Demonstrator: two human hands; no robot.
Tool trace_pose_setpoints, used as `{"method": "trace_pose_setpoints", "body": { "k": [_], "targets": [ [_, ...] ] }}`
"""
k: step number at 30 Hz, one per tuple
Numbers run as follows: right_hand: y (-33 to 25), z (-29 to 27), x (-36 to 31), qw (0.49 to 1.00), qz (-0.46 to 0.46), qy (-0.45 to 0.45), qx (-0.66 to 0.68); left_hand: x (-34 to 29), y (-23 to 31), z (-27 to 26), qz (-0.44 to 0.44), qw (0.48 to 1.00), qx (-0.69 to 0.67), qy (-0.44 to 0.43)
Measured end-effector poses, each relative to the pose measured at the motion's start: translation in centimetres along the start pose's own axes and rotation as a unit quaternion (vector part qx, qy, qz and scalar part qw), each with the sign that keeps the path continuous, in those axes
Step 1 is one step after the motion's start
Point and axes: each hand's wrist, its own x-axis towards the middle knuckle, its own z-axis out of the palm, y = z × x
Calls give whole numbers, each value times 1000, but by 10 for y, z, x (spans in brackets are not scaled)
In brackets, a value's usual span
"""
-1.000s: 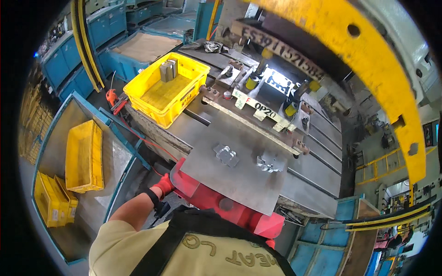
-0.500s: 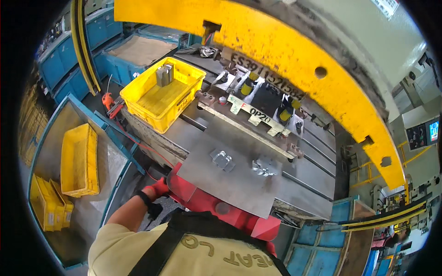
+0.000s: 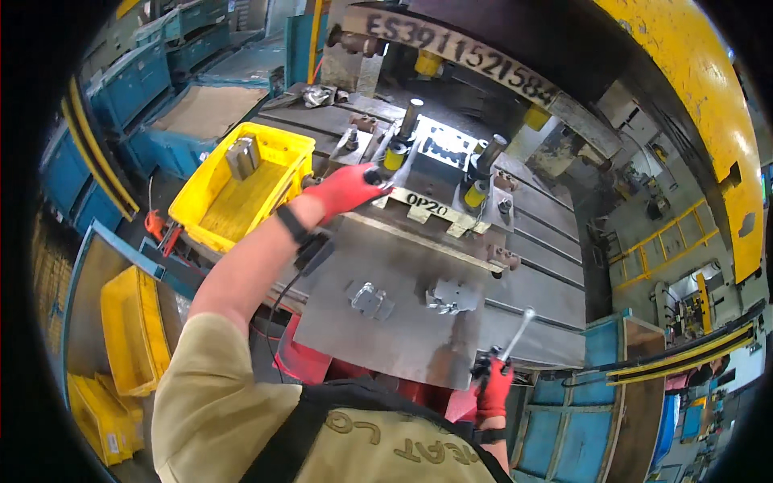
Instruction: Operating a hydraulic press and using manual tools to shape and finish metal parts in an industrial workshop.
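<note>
My left hand (image 3: pixel 345 191), in a red glove, reaches to the front left corner of the lower die (image 3: pixel 431 205). Its fingers look closed around something dark and shiny that I cannot make out. At the right front edge of the steel plate (image 3: pixel 378 338), my red-gloved right hand (image 3: pixel 495 393) is closed on a silver rod-shaped tool (image 3: pixel 518 334) with a rounded tip, pointing up and right. Two small formed metal parts lie on the plate, a left one (image 3: pixel 372 300) and a right one (image 3: pixel 452 296). A bright patterned metal surface (image 3: pixel 445 147) shows between the die's posts.
The raised upper die (image 3: pixel 459 48) hangs above the lower die. A yellow crate (image 3: pixel 189 193) with grey metal blocks (image 3: pixel 242 158) stands at left on the slotted press bed (image 3: pixel 531 253). More yellow crates (image 3: pixel 137 330) sit in a blue-framed bin. The yellow press frame (image 3: pixel 692 97) arches at right.
The upper die has risen, opening a gap over the lower die. My left hand has moved up to the die's corner. My right hand has come into view with the silver tool.
</note>
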Motion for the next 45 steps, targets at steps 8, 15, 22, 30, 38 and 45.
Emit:
{"method": "trace_pose_setpoints", "body": {
  "k": [8,15,22,30,38,45],
  "targets": [
    [10,36,-25,995,4,-92,-23,150,28,42,-51,960,265,68],
    [-7,36,-50,997,29,-48,-56,214,-3,45,27,958,282,41],
    [2,21,-28,982,99,-125,-105,150,35,5,31,978,-200,45],
    [-12,43,-43,980,135,-122,-77,-30,-3,5,-51,971,-195,-131],
    [-2,37,-15,978,163,-119,-46,-129,-70,83,-156,938,-310,6],
    [-24,38,-17,987,98,-126,-23,-131,-50,84,-78,983,144,83]
  ]
}}
